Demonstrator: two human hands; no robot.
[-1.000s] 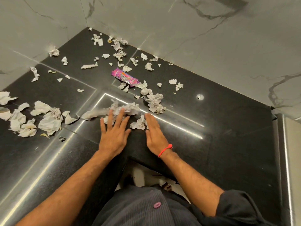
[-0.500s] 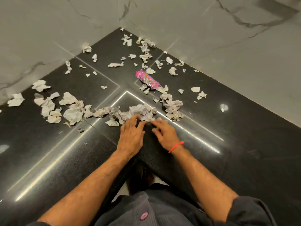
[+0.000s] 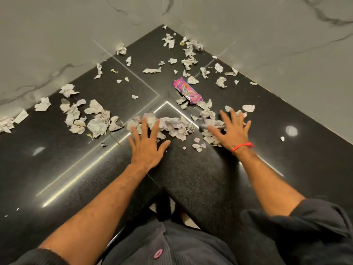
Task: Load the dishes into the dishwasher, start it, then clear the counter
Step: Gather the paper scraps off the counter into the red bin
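Paper scraps litter a black polished counter that fills the corner between two grey marbled walls. Both hands lie flat on the stone with fingers spread, gripping nothing. The left hand rests near the middle of the counter, its fingertips touching the near edge of a crumpled heap of white scraps. The right hand lies further right, palm down, fingers over another small bunch of torn paper; this hand looks slightly blurred. A red thread band circles the right wrist.

Between the two hands a loose ridge of crumpled pieces runs left to right. To the left sits a bigger cluster of scraps, and more lie along the left wall out to the picture's edge. Far back, small torn bits are strewn toward the corner where the walls meet. A pink foil wrapper lies just beyond the ridge, between the hands and the far corner, touching a few scraps at its near end.

Dark sleeves are pushed up on both forearms, and a dark ribbed shirt with a pink button shows at the near edge. Bright streaks of light reflect off the counter's seams.
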